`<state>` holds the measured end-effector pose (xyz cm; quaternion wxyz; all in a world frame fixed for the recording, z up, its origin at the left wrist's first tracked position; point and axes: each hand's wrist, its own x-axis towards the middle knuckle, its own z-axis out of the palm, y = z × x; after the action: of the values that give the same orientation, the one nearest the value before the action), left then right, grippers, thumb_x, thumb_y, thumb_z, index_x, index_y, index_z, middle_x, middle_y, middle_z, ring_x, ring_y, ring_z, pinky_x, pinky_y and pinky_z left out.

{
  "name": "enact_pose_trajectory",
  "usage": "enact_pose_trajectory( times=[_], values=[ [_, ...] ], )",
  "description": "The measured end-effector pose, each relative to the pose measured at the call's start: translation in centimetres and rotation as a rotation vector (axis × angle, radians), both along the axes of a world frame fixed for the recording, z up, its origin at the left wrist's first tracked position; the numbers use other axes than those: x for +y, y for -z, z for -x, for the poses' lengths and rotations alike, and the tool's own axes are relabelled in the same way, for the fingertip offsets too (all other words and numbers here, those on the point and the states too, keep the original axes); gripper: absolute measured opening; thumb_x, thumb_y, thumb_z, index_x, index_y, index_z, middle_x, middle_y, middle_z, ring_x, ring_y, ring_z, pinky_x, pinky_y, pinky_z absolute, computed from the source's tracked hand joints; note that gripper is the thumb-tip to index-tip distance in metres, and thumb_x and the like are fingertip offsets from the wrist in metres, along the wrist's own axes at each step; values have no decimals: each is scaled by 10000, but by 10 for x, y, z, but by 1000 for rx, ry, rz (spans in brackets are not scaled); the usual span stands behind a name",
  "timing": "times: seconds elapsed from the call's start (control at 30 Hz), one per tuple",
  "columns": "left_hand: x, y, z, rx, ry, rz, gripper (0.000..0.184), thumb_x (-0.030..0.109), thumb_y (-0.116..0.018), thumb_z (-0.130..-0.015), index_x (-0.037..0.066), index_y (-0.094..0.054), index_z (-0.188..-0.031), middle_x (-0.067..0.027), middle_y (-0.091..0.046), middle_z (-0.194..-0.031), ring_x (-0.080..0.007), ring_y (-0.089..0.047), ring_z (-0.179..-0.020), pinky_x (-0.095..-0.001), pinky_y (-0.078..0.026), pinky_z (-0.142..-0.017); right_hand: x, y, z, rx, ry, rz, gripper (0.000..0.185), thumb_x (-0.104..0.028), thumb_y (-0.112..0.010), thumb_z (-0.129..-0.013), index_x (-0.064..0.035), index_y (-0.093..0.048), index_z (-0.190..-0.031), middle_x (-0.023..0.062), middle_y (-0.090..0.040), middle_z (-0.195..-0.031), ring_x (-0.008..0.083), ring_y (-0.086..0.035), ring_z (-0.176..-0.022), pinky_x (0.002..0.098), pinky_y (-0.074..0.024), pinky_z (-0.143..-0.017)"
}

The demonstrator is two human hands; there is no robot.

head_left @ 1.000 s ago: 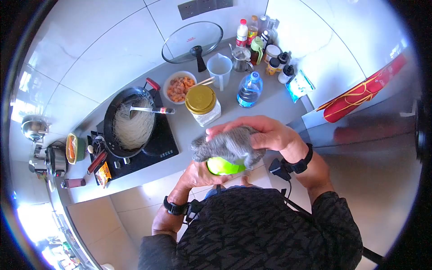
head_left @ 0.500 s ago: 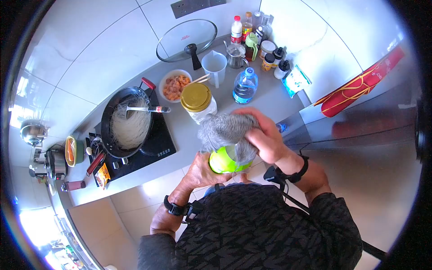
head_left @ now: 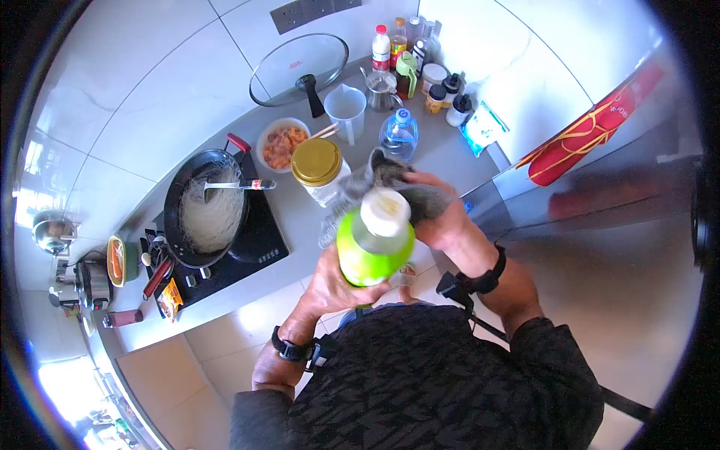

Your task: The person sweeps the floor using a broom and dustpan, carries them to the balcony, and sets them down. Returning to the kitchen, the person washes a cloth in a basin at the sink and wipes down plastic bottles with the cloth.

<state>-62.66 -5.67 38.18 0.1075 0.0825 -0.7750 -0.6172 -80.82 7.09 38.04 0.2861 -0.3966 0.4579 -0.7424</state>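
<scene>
A bright green bottle with a white cap stands out in front of my body, its cap toward the camera. My left hand is wrapped round its lower left side. A fuzzy grey cloth is bunched behind and beside the bottle. My right hand grips the cloth on the right, its fingers partly hidden. Beyond the cloth stand a jar with a gold lid and a clear water bottle with a blue cap.
On the black cooktop sits a wok holding white noodles and a ladle. Behind are a bowl of meat pieces with chopsticks, a measuring jug, a glass lid and several seasoning bottles. A red bundle is at right.
The green bottle's white cap has come into view as the cloth moved off it. The cloth and my right hand have shifted behind and right of the bottle. The camera view has turned slightly.
</scene>
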Motion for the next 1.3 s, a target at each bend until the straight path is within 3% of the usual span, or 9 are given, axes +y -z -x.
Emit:
enact_pose_trajectory(
  times=[0.07,0.1,0.27,0.43,0.6,0.77,0.87,1.13,1.3],
  values=[
    [-11,-7,0,3,-31,-125,765,224,-844,-640,-1,-472,-1269,-127,-655,-1116,-207,-644,-1009,-356,-499,-930,2,-10,3,-975,-407,109,524,-296,-490,-954,-21,-423,-1395,168,-522,-1343,255,-473,-1280,419,-375,-1086],
    [-18,3,-4,-17,-28,-34,803,229,-847,-635,-11,-445,-1286,-128,-651,-1113,-210,-640,-1009,-356,-501,-923,6,-30,-4,-1013,-402,165,483,-268,-393,-983,-15,-413,-1394,164,-512,-1362,274,-481,-1277,424,-384,-1079],
    [-20,-4,-4,-158,139,-229,747,292,-868,-621,5,-527,-1220,-115,-653,-1101,-207,-623,-1023,-363,-490,-932,17,-10,-13,-298,-332,-195,613,-136,-748,-825,-41,-464,-1360,41,-566,-1291,135,-530,-1141,341,-426,-1007],
    [-22,34,-1,-198,517,-712,772,352,-887,-617,28,-545,-1229,-102,-649,-1121,-226,-621,-1013,-362,-481,-933,10,-42,-1,172,-428,-220,672,-133,-846,-690,-28,-530,-1273,55,-629,-1200,132,-571,-1069,334,-442,-979],
    [-18,15,9,-215,580,-627,757,337,-883,-629,38,-545,-1237,-106,-640,-1168,-225,-600,-1085,-377,-461,-960,-1,-43,2,77,-357,-234,586,-98,-837,-661,-16,-585,-1183,52,-666,-1095,128,-597,-997,322,-467,-931],
    [8,23,28,-109,-308,262,792,225,-879,-658,-17,-429,-1263,-188,-646,-1115,-237,-636,-1021,-375,-515,-876,-21,-40,-13,48,142,-306,420,-18,-750,-673,-4,-635,-1077,48,-685,-991,118,-628,-891,292,-504,-838],
    [20,32,32,19,-423,331,926,346,-883,-646,-1,-352,-1321,-229,-612,-1107,-371,-633,-1023,-461,-516,-858,-23,-51,-10,53,131,-300,439,-39,-769,-657,-3,-635,-1074,53,-686,-1000,125,-629,-897,298,-506,-844],
    [-60,33,9,-376,485,-391,720,336,-923,-611,13,-598,-1166,-58,-676,-1030,-148,-620,-929,-327,-517,-866,-14,-55,4,-19,-183,-112,516,-124,-856,-641,-15,-631,-1093,55,-678,-1038,121,-621,-931,307,-496,-872],
    [-21,15,16,-154,160,-185,690,290,-886,-654,2,-558,-1188,-99,-685,-1050,-177,-656,-943,-346,-524,-865,-14,-44,9,15,-74,-167,489,-92,-829,-663,-11,-623,-1099,56,-679,-1041,134,-623,-939,314,-499,-867]
  ],
)
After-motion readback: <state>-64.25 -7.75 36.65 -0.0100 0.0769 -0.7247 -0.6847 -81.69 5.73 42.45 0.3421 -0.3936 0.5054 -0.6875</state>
